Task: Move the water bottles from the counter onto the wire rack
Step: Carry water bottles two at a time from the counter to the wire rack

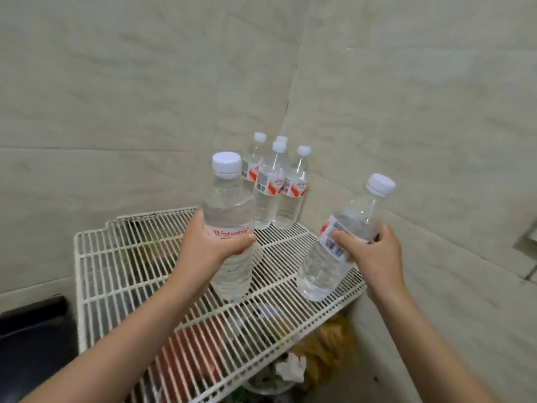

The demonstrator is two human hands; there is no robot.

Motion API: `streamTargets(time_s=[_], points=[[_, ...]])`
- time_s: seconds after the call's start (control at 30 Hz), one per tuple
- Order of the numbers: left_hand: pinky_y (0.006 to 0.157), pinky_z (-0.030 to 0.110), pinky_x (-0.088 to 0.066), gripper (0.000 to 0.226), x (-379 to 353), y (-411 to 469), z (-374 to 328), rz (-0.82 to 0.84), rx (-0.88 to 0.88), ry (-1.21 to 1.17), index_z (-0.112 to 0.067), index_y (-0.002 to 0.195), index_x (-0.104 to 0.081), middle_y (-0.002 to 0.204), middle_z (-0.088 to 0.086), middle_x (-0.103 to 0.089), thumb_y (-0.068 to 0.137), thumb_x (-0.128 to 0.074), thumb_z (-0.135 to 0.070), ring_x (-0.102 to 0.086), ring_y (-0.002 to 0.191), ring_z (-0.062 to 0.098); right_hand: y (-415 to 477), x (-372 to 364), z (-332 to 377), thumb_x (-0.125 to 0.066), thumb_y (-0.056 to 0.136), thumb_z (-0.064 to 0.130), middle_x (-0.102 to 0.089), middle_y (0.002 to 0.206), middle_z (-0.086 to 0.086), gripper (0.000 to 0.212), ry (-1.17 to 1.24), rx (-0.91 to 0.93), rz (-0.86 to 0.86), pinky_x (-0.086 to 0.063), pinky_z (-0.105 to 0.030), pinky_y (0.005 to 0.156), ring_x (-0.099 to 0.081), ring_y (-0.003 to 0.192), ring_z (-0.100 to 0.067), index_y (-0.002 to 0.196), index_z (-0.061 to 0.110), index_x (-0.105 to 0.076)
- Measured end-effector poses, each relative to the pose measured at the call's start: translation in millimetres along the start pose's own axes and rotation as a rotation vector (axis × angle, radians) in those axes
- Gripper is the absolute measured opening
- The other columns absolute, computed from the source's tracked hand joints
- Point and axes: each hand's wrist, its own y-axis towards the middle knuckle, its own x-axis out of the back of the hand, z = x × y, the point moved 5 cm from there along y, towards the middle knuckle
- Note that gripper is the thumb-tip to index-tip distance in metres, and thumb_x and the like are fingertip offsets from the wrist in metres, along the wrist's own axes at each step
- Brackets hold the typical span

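Observation:
My left hand (209, 245) grips a clear water bottle (228, 207) with a white cap and red label, held upright just above the white wire rack (116, 257). My right hand (374, 254) grips a second bottle (328, 271), tilted right, its base over the rack's right edge. Several more bottles (276, 187) stand close together at the rack's far corner against the wall.
Tiled walls meet in a corner behind the rack. A black object (32, 330) sits at the lower left. Under the rack lie red, yellow and white items (319, 344), blurred through the wires. A beige ledge (436, 271) runs along the right.

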Motion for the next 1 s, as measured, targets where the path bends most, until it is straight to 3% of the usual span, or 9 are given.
streamTargets(time_s=[0.1, 0.23, 0.4, 0.5, 0.6, 0.77, 0.9, 1.0], points=[[0.08, 0.035, -0.054, 0.057, -10, 30, 10, 0.015, 0.004, 0.064, -0.015, 0.109, -0.056, 0.099, 0.003, -0.069, 0.058, -0.081, -0.009, -0.066, 0.089, 0.015, 45, -26, -14, -0.079, 0.054, 0.035, -0.06, 0.087, 0.009, 0.049, -0.078, -0.038, 0.006, -0.054, -0.049, 0.082, -0.063, 0.088, -0.022, 0.093, 0.025, -0.051], [0.076, 0.034, -0.055, 0.056, -21, 50, 21, 0.016, 0.026, 0.124, -0.018, 0.107, -0.056, 0.098, 0.002, -0.068, 0.058, -0.082, -0.01, -0.066, 0.089, 0.017, 84, -41, -36, -0.079, 0.061, 0.034, -0.057, 0.085, 0.007, 0.05, -0.127, -0.06, -0.008, -0.053, -0.047, 0.081, -0.063, 0.088, -0.025, 0.099, 0.02, -0.051], [0.071, 0.031, -0.054, 0.054, -39, 58, 31, -0.036, 0.057, 0.17, -0.019, 0.104, -0.056, 0.096, 0.003, -0.068, 0.057, -0.083, -0.01, -0.066, 0.087, 0.018, 123, -50, -54, -0.077, 0.059, 0.041, -0.064, 0.101, 0.001, 0.054, -0.157, -0.087, 0.05, -0.052, -0.045, 0.084, -0.063, 0.092, -0.024, 0.103, 0.023, -0.052], [0.065, 0.026, -0.053, 0.056, -53, 60, 33, -0.117, 0.063, 0.198, -0.013, 0.107, -0.055, 0.095, 0.004, -0.067, 0.058, -0.082, -0.008, -0.065, 0.085, 0.018, 146, -60, -54, -0.075, 0.059, 0.044, -0.065, 0.11, 0.002, 0.067, -0.149, -0.068, 0.109, -0.052, -0.044, 0.087, -0.063, 0.097, -0.023, 0.117, 0.022, -0.05], [0.053, 0.015, -0.05, 0.049, -71, 62, 32, -0.163, 0.054, 0.223, -0.011, 0.106, -0.055, 0.091, 0.002, -0.067, 0.063, -0.078, -0.005, -0.064, 0.078, 0.013, 161, -69, -51, -0.071, 0.056, 0.051, -0.065, 0.11, 0.003, 0.069, -0.192, -0.019, 0.185, -0.052, -0.043, 0.085, -0.062, 0.096, -0.023, 0.117, 0.026, -0.049], [0.056, 0.016, -0.048, 0.047, -90, 63, 38, -0.226, 0.04, 0.273, -0.012, 0.104, -0.055, 0.091, 0.004, -0.067, 0.063, -0.078, -0.008, -0.065, 0.08, 0.015, 173, -75, -53, -0.069, 0.062, 0.059, -0.064, 0.114, 0.0, 0.083, -0.253, 0.027, 0.24, -0.047, -0.03, 0.074, -0.062, 0.099, -0.023, 0.131, 0.024, -0.04], [0.062, 0.022, -0.053, 0.055, -98, 63, 43, -0.298, 0.014, 0.285, -0.01, 0.109, -0.055, 0.096, 0.007, -0.068, 0.061, -0.081, -0.015, -0.067, 0.085, 0.02, 170, -69, -58, -0.07, 0.064, 0.059, -0.053, 0.132, -0.008, 0.1, -0.288, 0.1, 0.297, -0.045, -0.039, 0.092, -0.051, 0.118, -0.028, 0.142, 0.019, -0.023], [0.07, 0.033, -0.057, 0.056, -104, 62, 46, -0.341, -0.01, 0.267, -0.011, 0.108, -0.055, 0.097, 0.009, -0.068, 0.059, -0.081, -0.019, -0.068, 0.086, 0.022, 160, -54, -38, -0.068, 0.069, 0.056, -0.036, 0.144, -0.013, 0.099, -0.3, 0.251, 0.217, -0.027, -0.038, 0.109, -0.032, 0.132, -0.028, 0.143, 0.008, -0.021]])
